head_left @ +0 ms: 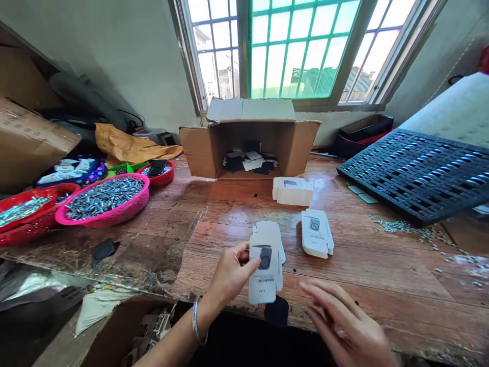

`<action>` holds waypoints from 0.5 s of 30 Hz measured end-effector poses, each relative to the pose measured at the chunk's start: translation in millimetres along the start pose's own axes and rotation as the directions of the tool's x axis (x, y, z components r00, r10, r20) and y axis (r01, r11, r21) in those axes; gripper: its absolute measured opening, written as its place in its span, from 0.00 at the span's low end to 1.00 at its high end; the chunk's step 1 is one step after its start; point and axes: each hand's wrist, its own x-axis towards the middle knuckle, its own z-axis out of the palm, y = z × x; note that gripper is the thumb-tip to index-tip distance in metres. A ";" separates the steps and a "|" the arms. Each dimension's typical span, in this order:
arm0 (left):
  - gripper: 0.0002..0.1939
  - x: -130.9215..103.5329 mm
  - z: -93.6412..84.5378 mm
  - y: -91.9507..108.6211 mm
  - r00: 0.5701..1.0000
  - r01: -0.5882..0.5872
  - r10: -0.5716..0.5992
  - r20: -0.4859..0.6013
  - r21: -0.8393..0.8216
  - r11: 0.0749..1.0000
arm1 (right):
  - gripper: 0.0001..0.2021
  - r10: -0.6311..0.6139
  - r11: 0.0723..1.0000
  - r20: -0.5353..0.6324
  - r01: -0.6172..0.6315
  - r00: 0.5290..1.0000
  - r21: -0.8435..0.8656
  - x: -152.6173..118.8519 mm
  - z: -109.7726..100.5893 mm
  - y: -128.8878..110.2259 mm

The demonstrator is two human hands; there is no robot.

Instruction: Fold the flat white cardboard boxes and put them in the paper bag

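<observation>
My left hand (229, 272) pinches a flat white printed carton (263, 280) between thumb and fingers, over the front of the table. The carton shows a dark picture and the word MAGNETIC, upside down to me. Just behind it, another flat white carton (267, 227) lies partly hidden. My right hand (347, 323), smeared by motion, is to the right with fingers stretched out and nothing seen in it. A stack of the same cartons (317, 234) lies beyond my right hand, and a second stack (293, 193) sits farther back. A black rounded piece (276, 312) rests at the table edge.
An open cardboard box (196, 155) holding black and white pieces stands under the window. Pink (143, 201) and red baskets (166, 177) of small metal parts are on the left. At right, a black slotted rack (416, 173) leans near scattered small parts (408, 229).
</observation>
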 end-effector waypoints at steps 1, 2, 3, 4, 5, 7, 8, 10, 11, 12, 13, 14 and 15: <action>0.15 -8.7 1.0 4.4 0.999 -0.012 0.011 0.039 0.029 1.000 | 0.19 -0.133 0.991 -0.105 0.133 0.986 -0.011 19.8 11.8 -8.3; 0.16 -17.1 1.8 8.4 0.998 -0.027 0.023 0.065 0.062 0.998 | 0.20 -0.173 0.985 -0.130 0.171 0.976 -0.022 37.2 22.7 -16.7; 0.17 -25.2 2.4 11.9 0.996 -0.045 0.037 0.079 0.102 0.994 | 0.19 -0.196 0.981 -0.137 0.195 0.971 -0.018 51.2 32.1 -24.5; 0.18 -32.7 2.4 14.6 0.995 -0.064 0.053 0.079 0.148 0.987 | 0.19 -0.190 0.981 -0.130 0.192 0.973 -0.003 61.6 39.7 -31.2; 0.19 -39.5 1.9 16.4 0.995 -0.082 0.068 0.074 0.199 0.977 | 0.18 -0.156 0.987 -0.102 0.159 0.983 0.025 68.3 45.6 -36.6; 0.19 -51.1 -0.4 16.5 0.994 -0.105 0.090 0.062 0.291 0.951 | 0.17 -0.051 0.995 -0.023 0.053 0.998 0.082 72.6 52.5 -43.0; 0.19 -55.8 -1.9 14.7 0.994 -0.108 0.093 0.061 0.327 0.939 | 0.16 0.006 0.995 0.024 -0.009 1.000 0.104 71.8 54.2 -44.5; 0.19 -63.5 -4.4 7.7 0.994 -0.104 0.093 0.049 0.378 0.920 | 0.14 0.094 0.986 0.106 -0.108 0.990 0.127 68.1 55.7 -46.1; 0.19 -66.5 -5.0 3.2 0.995 -0.098 0.090 0.039 0.394 0.914 | 0.13 0.116 0.982 0.140 -0.135 0.983 0.131 66.2 56.0 -46.6; 0.20 -69.1 -5.1 -1.5 0.996 -0.088 0.084 0.027 0.402 0.911 | 0.12 0.124 0.980 0.175 -0.148 0.977 0.134 64.6 56.2 -47.2; 0.20 -71.3 -4.7 -5.8 0.997 -0.075 0.074 0.018 0.402 0.912 | 0.11 0.125 0.979 0.204 -0.154 0.971 0.135 63.5 56.3 -47.9; 0.21 -73.1 -3.9 -9.3 0.998 -0.062 0.062 0.013 0.395 0.917 | 0.11 0.124 0.978 0.231 -0.158 0.965 0.134 62.7 56.1 -48.8; 0.21 -74.4 -2.8 -11.6 0.999 -0.045 0.043 0.014 0.382 0.923 | 0.11 0.124 0.978 0.254 -0.161 0.959 0.133 62.0 55.7 -49.9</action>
